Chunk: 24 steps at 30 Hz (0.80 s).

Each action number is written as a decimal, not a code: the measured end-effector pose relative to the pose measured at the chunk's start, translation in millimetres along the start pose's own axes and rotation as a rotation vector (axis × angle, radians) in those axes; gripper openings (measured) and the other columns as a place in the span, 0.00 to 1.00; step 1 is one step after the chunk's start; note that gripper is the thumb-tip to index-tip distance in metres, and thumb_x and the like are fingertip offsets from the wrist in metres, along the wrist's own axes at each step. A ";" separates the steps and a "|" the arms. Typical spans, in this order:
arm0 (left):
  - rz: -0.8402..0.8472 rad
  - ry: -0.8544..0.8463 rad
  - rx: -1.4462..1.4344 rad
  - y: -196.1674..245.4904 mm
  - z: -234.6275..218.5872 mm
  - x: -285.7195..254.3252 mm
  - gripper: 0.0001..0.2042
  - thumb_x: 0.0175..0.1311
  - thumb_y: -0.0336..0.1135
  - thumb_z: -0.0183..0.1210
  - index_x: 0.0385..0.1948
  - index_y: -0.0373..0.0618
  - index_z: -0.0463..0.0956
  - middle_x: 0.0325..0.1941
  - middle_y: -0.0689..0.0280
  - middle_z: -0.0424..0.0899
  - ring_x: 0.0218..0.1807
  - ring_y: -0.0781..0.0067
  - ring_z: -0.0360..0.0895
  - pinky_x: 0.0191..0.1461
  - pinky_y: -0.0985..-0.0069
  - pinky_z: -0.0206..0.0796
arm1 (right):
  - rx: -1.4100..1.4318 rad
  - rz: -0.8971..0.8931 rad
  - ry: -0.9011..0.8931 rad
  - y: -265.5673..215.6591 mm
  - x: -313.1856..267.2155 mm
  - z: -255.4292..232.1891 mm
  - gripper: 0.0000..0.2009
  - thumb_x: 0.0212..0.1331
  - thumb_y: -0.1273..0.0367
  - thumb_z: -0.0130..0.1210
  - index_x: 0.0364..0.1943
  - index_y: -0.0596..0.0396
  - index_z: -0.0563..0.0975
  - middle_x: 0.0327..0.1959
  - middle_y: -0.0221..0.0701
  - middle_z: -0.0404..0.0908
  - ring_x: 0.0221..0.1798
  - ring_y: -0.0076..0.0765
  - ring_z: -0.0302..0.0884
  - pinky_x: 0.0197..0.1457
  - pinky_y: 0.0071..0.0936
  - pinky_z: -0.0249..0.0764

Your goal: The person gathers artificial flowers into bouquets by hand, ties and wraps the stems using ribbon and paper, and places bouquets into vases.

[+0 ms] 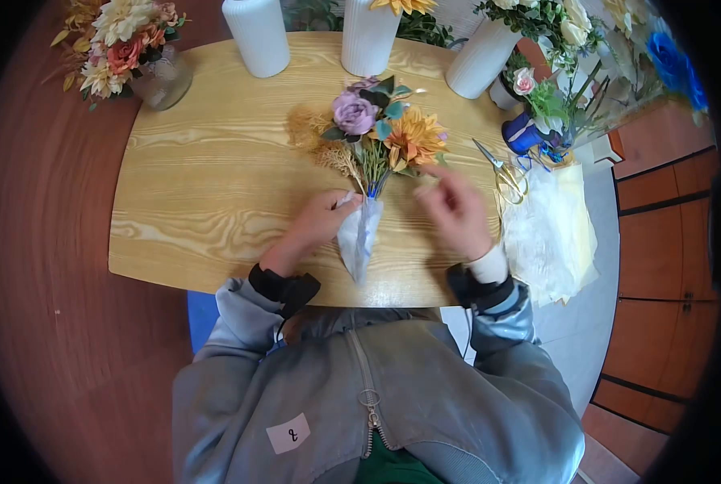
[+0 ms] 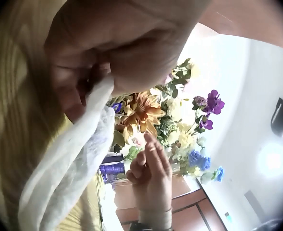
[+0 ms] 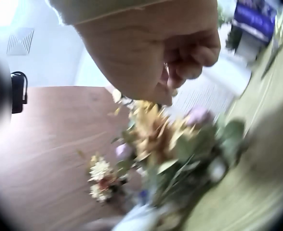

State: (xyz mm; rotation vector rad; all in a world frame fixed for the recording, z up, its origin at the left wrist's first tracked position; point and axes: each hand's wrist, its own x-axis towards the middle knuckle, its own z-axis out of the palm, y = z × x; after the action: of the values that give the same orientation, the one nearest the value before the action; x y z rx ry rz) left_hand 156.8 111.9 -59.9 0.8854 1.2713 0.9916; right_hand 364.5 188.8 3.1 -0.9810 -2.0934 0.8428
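My left hand (image 1: 321, 219) grips a white paper wrap (image 1: 362, 242) around the lower stems of a bouquet of artificial flowers. Above the wrap a bit of blue shows on the green stems (image 1: 374, 165). The bouquet has a mauve rose (image 1: 354, 113), an orange flower (image 1: 414, 137), dark and bluish-green leaves, and dry tan sprigs (image 1: 328, 145) on its left. My right hand (image 1: 457, 211), blurred, is just right of the orange flower, its fingers loosely bent and nothing visible in them. In the left wrist view the white wrap (image 2: 76, 159) hangs folded from the left fingers.
Gold-handled scissors (image 1: 505, 177) lie at the table's right side, by a stack of white and cream sheets (image 1: 546, 234). White vases (image 1: 255, 36) line the back edge. A glass vase of flowers (image 1: 165, 79) stands back left; blue ribbon rolls (image 1: 523, 133) sit back right.
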 end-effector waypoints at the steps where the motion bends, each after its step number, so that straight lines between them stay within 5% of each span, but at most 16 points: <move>1: 0.075 -0.019 0.174 -3.6 0.6 3.1 0.12 0.62 0.37 0.45 0.30 0.38 0.73 0.26 0.70 0.76 0.28 0.82 0.70 0.32 0.81 0.63 | -0.041 -0.005 -0.183 -23.7 -0.9 7.5 0.16 0.45 0.65 0.57 0.41 0.49 0.73 0.18 0.27 0.67 0.17 0.26 0.64 0.21 0.22 0.62; 2: 0.073 -0.027 0.173 -1.2 3.8 1.8 0.12 0.62 0.37 0.45 0.30 0.38 0.73 0.26 0.70 0.76 0.28 0.82 0.70 0.32 0.81 0.63 | -0.129 -0.076 -0.303 -31.2 -0.6 15.6 0.16 0.44 0.62 0.58 0.39 0.49 0.73 0.18 0.29 0.69 0.18 0.31 0.67 0.22 0.24 0.63; 4: 0.097 0.053 -0.044 7.6 8.4 -2.8 0.11 0.61 0.35 0.46 0.30 0.38 0.74 0.25 0.70 0.76 0.28 0.82 0.70 0.33 0.81 0.63 | -0.133 -0.093 -0.310 -27.7 -4.4 32.2 0.15 0.44 0.62 0.57 0.37 0.49 0.73 0.19 0.30 0.69 0.19 0.33 0.68 0.22 0.25 0.64; 8: 0.102 0.187 -0.015 -0.8 -12.4 -10.4 0.10 0.60 0.34 0.47 0.31 0.38 0.75 0.25 0.69 0.77 0.28 0.82 0.70 0.34 0.81 0.64 | -0.055 -0.116 -0.382 -3.7 -7.5 44.3 0.06 0.45 0.68 0.55 0.29 0.51 0.74 0.20 0.33 0.70 0.22 0.39 0.70 0.24 0.28 0.65; 11: 0.135 0.330 0.143 -5.0 -24.9 -11.1 0.10 0.58 0.34 0.48 0.34 0.39 0.75 0.27 0.64 0.78 0.29 0.77 0.73 0.36 0.80 0.65 | -0.012 -0.094 -0.350 8.1 -8.7 37.6 0.04 0.46 0.71 0.54 0.27 0.53 0.74 0.21 0.33 0.71 0.21 0.37 0.70 0.24 0.27 0.65; 13: 0.365 0.512 0.585 -5.1 -23.7 -14.2 0.10 0.56 0.36 0.51 0.34 0.43 0.76 0.28 0.61 0.78 0.29 0.70 0.75 0.35 0.78 0.65 | -0.016 -0.078 -0.314 12.5 -7.2 31.6 0.03 0.46 0.73 0.53 0.27 0.54 0.74 0.21 0.32 0.71 0.20 0.35 0.69 0.24 0.25 0.65; 16: 0.303 0.408 0.499 10.0 -12.1 -9.7 0.11 0.54 0.40 0.52 0.32 0.44 0.76 0.26 0.60 0.78 0.28 0.65 0.75 0.34 0.75 0.66 | 0.317 0.191 -0.217 15.4 -2.7 26.5 0.09 0.50 0.67 0.54 0.31 0.58 0.75 0.22 0.30 0.71 0.19 0.24 0.68 0.24 0.21 0.64; 20: 0.232 0.339 0.376 5.0 -3.0 13.2 0.14 0.55 0.44 0.50 0.29 0.42 0.76 0.22 0.61 0.77 0.26 0.66 0.75 0.31 0.74 0.64 | -0.024 0.026 -0.282 -1.5 -1.8 39.9 0.13 0.47 0.62 0.56 0.30 0.57 0.74 0.24 0.32 0.70 0.19 0.28 0.68 0.24 0.23 0.65; 22: 0.079 0.194 0.495 9.0 -7.6 17.7 0.15 0.59 0.41 0.49 0.29 0.35 0.75 0.23 0.69 0.75 0.26 0.82 0.68 0.31 0.83 0.61 | -0.010 0.020 -0.307 7.3 -4.1 51.8 0.12 0.47 0.63 0.56 0.28 0.58 0.74 0.24 0.32 0.70 0.19 0.30 0.69 0.24 0.24 0.65; 24: 0.097 0.201 0.450 7.2 -9.4 19.8 0.15 0.59 0.41 0.49 0.29 0.36 0.75 0.23 0.70 0.75 0.25 0.83 0.68 0.30 0.83 0.61 | 0.084 0.013 -0.368 -6.1 -1.1 51.5 0.09 0.47 0.67 0.56 0.24 0.58 0.71 0.25 0.33 0.70 0.23 0.33 0.70 0.27 0.26 0.66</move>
State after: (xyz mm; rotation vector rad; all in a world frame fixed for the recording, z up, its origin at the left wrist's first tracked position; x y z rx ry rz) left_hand 147.3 132.9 -60.8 1.2236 1.6732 0.9003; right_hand 322.6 171.0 -21.8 -0.8446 -2.3344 1.1807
